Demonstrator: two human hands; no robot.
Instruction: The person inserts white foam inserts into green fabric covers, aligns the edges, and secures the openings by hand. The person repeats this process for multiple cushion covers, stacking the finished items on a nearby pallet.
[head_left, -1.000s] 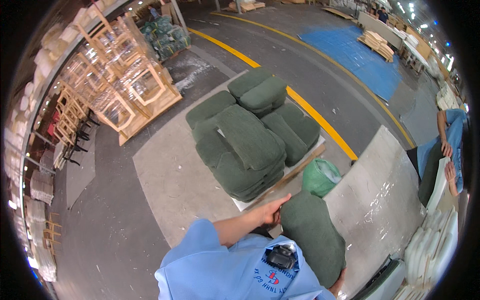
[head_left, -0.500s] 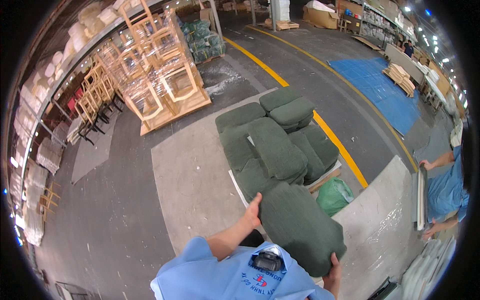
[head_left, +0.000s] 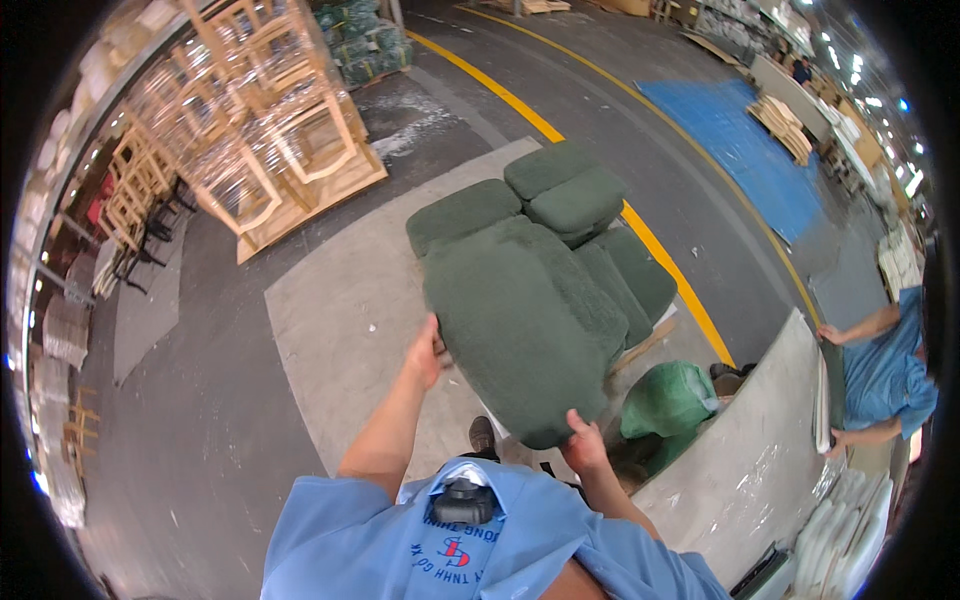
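A large dark green cushion (head_left: pixel 515 335) is held in front of me, over a pile of like cushions. My left hand (head_left: pixel 428 352) grips its left edge, thumb near the top and fingers partly hidden behind. At the near right corner my right hand (head_left: pixel 583 442) holds the same cushion, with its fingers mostly out of sight underneath. Beyond it the stacked green cushions (head_left: pixel 465 212) show at the far side, and more cushions (head_left: pixel 640 272) show to the right. The held one hides much of the pile's near part.
Right of the pile stands a green sack (head_left: pixel 665 400), beside a pale board (head_left: pixel 740 450). A co-worker in a blue shirt (head_left: pixel 885 370) holds a flat panel at the right. Wrapped wooden chair frames (head_left: pixel 250 150) stand on a pallet at the far left. A yellow line (head_left: pixel 500 90) crosses the floor.
Both hands have carried the cushion forward and left, from near my body to over the pile. It now covers cushions that showed before. The view has shifted somewhat.
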